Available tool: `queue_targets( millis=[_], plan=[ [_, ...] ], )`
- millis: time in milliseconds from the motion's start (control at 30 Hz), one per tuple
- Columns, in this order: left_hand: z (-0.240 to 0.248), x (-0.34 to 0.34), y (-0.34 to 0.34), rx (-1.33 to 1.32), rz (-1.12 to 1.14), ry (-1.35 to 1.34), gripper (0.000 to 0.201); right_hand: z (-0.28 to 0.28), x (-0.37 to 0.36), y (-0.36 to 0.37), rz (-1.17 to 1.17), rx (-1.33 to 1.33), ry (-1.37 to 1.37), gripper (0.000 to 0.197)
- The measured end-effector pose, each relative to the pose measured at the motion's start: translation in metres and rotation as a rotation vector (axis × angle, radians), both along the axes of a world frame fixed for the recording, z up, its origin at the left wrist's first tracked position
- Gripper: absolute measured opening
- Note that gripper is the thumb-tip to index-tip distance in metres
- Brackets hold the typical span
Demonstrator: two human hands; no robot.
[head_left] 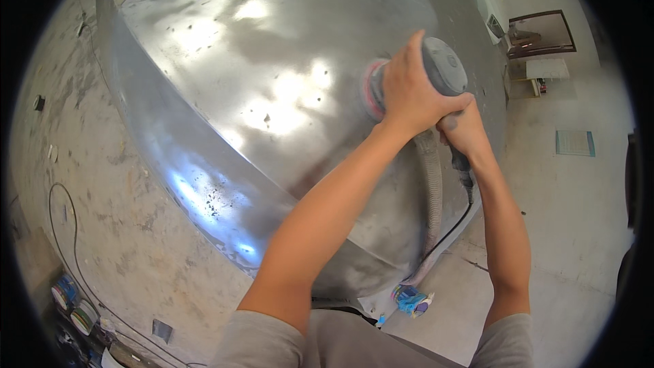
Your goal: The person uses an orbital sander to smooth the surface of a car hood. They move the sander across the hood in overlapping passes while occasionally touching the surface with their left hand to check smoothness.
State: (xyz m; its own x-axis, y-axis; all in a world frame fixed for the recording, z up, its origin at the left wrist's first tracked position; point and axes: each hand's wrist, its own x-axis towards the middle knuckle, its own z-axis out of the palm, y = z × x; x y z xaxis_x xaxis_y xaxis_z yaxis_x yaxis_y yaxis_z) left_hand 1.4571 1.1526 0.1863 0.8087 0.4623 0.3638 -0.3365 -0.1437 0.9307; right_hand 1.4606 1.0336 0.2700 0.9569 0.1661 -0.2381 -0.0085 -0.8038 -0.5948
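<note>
A dark grey orbital sander [444, 67] rests with its round pad [374, 90] against a sanded grey car hood [272, 34]. My left hand [412, 92] is wrapped over the sander's head, thumb stretched toward the right. Behind it, my right hand [463, 126] grips the sander's handle, and both hands touch. A ribbed grey dust hose [431, 184] and a black power cord [453, 228] trail from the tool toward the hood's near edge. Bright glare and dark specks show on the metal left of the pad.
Colourful tape rolls and blue cloth or plastic [411, 300] sit by the hood's near corner. Cans [66, 293] stand at the lower left, beside a looping cable [75, 232] on the stained floor [109, 218]. A framed mirror [543, 33] is at the far right.
</note>
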Motion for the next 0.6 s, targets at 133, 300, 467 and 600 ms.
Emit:
queue_targets(
  millis=[133,300,467,600],
  plan=[
    [0.01,0.003,-0.009,-0.068,-0.031,0.052,0.128,0.011,-0.005,-0.002,-0.013,-0.107,0.022,0.007],
    [-0.003,-0.057,-0.009,-0.135,0.157,-0.009,0.128,0.016,-0.029,0.0,0.249,0.051,-0.16,0.014],
    [0.006,-0.025,-0.017,-0.04,0.039,0.026,0.128,0.019,-0.021,-0.002,0.055,-0.112,0.101,0.012],
    [0.008,-0.03,-0.019,-0.158,0.002,0.075,0.124,0.016,-0.022,-0.006,0.12,-0.082,0.126,0.017]
  ],
)
